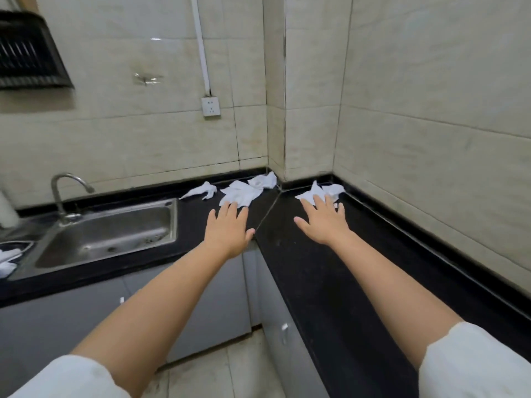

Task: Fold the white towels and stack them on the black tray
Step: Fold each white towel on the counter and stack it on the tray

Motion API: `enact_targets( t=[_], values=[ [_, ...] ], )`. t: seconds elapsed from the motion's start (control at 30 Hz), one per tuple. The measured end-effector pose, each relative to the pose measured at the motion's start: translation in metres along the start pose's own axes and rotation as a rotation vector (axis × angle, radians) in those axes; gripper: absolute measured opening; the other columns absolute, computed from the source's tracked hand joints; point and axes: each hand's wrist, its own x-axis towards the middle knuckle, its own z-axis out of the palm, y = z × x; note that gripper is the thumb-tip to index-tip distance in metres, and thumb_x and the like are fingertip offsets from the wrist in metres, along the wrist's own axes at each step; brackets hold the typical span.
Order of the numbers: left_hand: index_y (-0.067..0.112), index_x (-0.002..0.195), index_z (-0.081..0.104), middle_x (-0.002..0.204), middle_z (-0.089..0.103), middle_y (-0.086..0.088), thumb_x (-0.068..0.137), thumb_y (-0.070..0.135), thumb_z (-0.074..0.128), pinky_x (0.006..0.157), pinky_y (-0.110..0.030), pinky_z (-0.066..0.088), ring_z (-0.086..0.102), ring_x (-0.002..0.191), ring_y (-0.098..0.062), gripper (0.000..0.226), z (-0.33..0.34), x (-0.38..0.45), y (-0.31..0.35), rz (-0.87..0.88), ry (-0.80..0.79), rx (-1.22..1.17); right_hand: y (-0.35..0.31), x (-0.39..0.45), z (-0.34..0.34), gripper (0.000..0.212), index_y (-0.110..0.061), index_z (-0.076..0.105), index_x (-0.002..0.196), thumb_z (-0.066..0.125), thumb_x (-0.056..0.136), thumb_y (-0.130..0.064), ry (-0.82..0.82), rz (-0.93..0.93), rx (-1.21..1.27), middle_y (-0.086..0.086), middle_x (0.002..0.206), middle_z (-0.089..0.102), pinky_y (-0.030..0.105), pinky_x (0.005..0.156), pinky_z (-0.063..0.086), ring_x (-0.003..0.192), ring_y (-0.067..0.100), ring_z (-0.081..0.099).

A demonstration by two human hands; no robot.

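Several crumpled white towels lie in the corner of the black countertop [310, 254]. One thin towel [201, 191] is furthest left, a larger one [240, 193] lies beside it, another [264, 180] sits against the wall, and one [319, 193] lies right of the corner seam. My left hand [228, 229] stretches out flat with fingers apart, its fingertips at the near edge of the larger towel. My right hand [324, 222] is also spread open, fingertips over the right towel. Both hands hold nothing. A black tray [17, 245] with white cloth [7, 259] shows at the far left edge.
A steel sink [112, 234] with a curved faucet [61, 193] is set in the counter left of my hands. A wall socket [210, 106] sits above the towels. A dark dish rack [28, 53] hangs upper left. Tiled walls enclose the corner; grey cabinets stand below.
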Motion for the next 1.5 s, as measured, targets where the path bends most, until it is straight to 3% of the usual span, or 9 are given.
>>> enact_targets(
  t=[0.27, 0.63, 0.83, 1.03, 1.13, 1.23, 1.37, 1.5],
  values=[
    [0.013, 0.141, 0.026, 0.153, 0.018, -0.013, 0.096, 0.042, 0.035, 0.114, -0.047, 0.017, 0.009, 0.143, -0.028, 0.054, 0.038, 0.147, -0.04, 0.08, 0.031, -0.027, -0.01, 0.146, 0.033, 0.057, -0.025, 0.014, 0.147, 0.028, 0.097, -0.047, -0.036, 0.019, -0.049, 0.008, 0.157, 0.008, 0.055, 0.114, 0.003, 0.144, 0.032, -0.004],
    [0.012, 0.144, 0.021, 0.154, 0.014, -0.014, 0.098, 0.041, 0.034, 0.114, -0.047, 0.017, 0.006, 0.144, -0.029, 0.056, 0.119, 0.375, -0.094, 0.38, -0.043, -0.05, 0.008, 0.315, 0.093, 0.055, -0.023, 0.017, 0.145, 0.029, 0.096, -0.047, -0.094, 0.381, -0.035, 0.007, 0.156, 0.01, 0.054, 0.114, 0.006, 0.144, 0.031, -0.003],
    [0.014, 0.148, 0.014, 0.157, 0.007, -0.011, 0.099, 0.039, 0.032, 0.116, -0.045, 0.013, 0.002, 0.145, -0.027, 0.058, 0.176, 0.442, -0.057, 0.566, -0.202, -0.109, 0.055, 0.336, 0.137, 0.057, -0.022, 0.016, 0.147, 0.03, 0.097, -0.046, -0.235, 0.616, 0.013, 0.007, 0.158, 0.008, 0.053, 0.116, 0.006, 0.145, 0.03, -0.002],
    [0.013, 0.146, 0.019, 0.155, 0.014, -0.01, 0.098, 0.034, 0.037, 0.116, -0.043, 0.016, 0.005, 0.145, -0.026, 0.055, 0.234, 0.497, -0.002, 0.677, -0.31, -0.119, 0.122, 0.377, 0.184, 0.047, -0.015, 0.032, 0.141, 0.034, 0.098, -0.035, -0.274, 0.716, 0.042, 0.005, 0.15, 0.031, 0.049, 0.116, 0.015, 0.144, 0.026, 0.015],
    [0.012, 0.14, 0.031, 0.149, 0.028, -0.01, 0.098, 0.03, 0.039, 0.113, -0.042, 0.024, 0.019, 0.141, -0.026, 0.047, 0.255, 0.529, 0.031, 0.686, -0.354, -0.132, 0.157, 0.407, 0.206, 0.042, -0.014, 0.039, 0.137, 0.037, 0.097, -0.026, -0.28, 0.709, 0.063, 0.005, 0.145, 0.038, 0.046, 0.115, 0.02, 0.14, 0.024, 0.025],
    [0.012, 0.129, 0.04, 0.138, 0.041, -0.008, 0.096, 0.027, 0.041, 0.103, -0.038, 0.034, 0.034, 0.13, -0.025, 0.037, 0.279, 0.558, 0.066, 0.692, -0.367, -0.149, 0.185, 0.427, 0.23, 0.042, -0.013, 0.043, 0.134, 0.04, 0.093, -0.014, -0.271, 0.687, 0.083, 0.006, 0.142, 0.041, 0.044, 0.113, 0.027, 0.136, 0.025, 0.031],
    [0.014, 0.131, 0.04, 0.138, 0.04, -0.006, 0.097, 0.023, 0.04, 0.099, -0.037, 0.037, 0.036, 0.129, -0.023, 0.035, 0.307, 0.59, 0.106, 0.703, -0.385, -0.193, 0.223, 0.442, 0.258, 0.051, -0.012, 0.046, 0.133, 0.044, 0.084, 0.002, -0.215, 0.687, 0.146, 0.008, 0.143, 0.038, 0.039, 0.109, 0.034, 0.132, 0.028, 0.034],
    [0.019, 0.133, 0.043, 0.132, 0.041, -0.007, 0.097, 0.019, 0.038, 0.095, -0.033, 0.039, 0.038, 0.123, -0.024, 0.037, 0.329, 0.606, 0.127, 0.711, -0.387, -0.238, 0.25, 0.451, 0.28, 0.041, -0.002, 0.066, 0.108, 0.044, 0.077, 0.013, -0.034, 0.675, 0.247, 0.014, 0.114, 0.061, 0.035, 0.088, 0.046, 0.104, 0.035, 0.053]
  ],
)
